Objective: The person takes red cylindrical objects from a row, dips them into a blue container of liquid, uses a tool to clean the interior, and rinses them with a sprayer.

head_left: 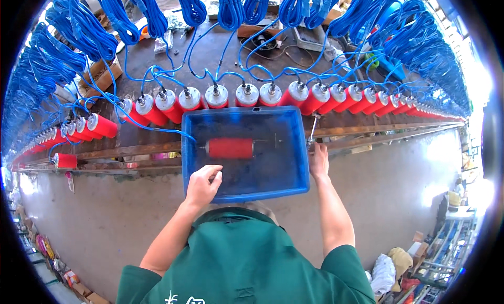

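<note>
In front of me is a blue rectangular tub (245, 194) of dark liquid, probably water. A red cylinder (230, 148) lies in it on its side, with a blue cable (157, 129) running over the tub's left edge to its left end. My left hand (203, 187) hovers over the near left part of the tub, fingers loosely bent, thumb apart, nothing visible in it. Beside the tub's right wall, my right hand (319, 161) has its fingers closed around the lower end of a thin metal rod fitting (314, 128); the fingertips are partly hidden.
Red cylinders with metal caps (216, 96) line the workbench edge behind the tub, cabled to hanging blue coils (230, 9). One separate red cylinder (65, 160) sits at the left. A cardboard box (102, 75) and small parts stand on the bench. Bags (386, 272) lie at the lower right.
</note>
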Motion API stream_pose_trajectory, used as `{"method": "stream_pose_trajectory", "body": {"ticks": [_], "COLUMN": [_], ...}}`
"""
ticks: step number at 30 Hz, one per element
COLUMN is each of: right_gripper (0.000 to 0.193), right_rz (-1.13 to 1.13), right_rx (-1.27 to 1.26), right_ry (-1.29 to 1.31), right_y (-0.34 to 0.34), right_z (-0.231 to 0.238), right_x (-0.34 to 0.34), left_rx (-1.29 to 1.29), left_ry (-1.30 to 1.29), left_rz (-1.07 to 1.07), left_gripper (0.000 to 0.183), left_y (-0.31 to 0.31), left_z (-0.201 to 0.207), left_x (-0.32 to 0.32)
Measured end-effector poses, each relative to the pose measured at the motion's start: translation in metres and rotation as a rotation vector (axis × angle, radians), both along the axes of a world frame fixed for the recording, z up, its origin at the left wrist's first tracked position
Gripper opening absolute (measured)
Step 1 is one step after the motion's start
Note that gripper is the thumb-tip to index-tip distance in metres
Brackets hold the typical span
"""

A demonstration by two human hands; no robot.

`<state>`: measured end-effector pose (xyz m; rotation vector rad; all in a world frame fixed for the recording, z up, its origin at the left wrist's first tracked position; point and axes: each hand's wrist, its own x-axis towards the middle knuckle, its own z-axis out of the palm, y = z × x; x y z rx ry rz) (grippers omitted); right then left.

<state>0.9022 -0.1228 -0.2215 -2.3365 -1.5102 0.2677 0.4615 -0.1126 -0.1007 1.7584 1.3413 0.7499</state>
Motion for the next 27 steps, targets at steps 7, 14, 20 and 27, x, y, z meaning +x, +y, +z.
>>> {"method": "stream_pose_trajectory", "body": {"ticks": [7, 14, 20, 27], "right_gripper": [0.06, 0.053, 0.033, 0.028], "right_rz": [-0.039, -0.151, -0.264, -0.118], "right_rx": [-0.047, 0.062, 0.242, 0.289], "right_ry": [0.077, 0.264, 0.687, 0.27], "right_y": [0.005, 0.003, -0.007, -0.02], "right_z": [0.001, 0.0, 0.079, 0.105], "right_x": [-0.012, -0.004, -0.05, -0.107], "left_rx": [-0.006, -0.01, -0.02, 0.013], "left_ry": [-0.028, -0.008, 0.036, 0.019], "left_rz": [0.013, -0.017, -0.032, -0.043], "left_gripper": [0.019, 0.019, 0.021, 0.02], "left_y": [-0.002, -0.001, -0.001, 0.0], "left_z": [-0.002, 0.001, -0.001, 0.001], "left_x": [-0.001, 0.0, -0.004, -0.002]}}
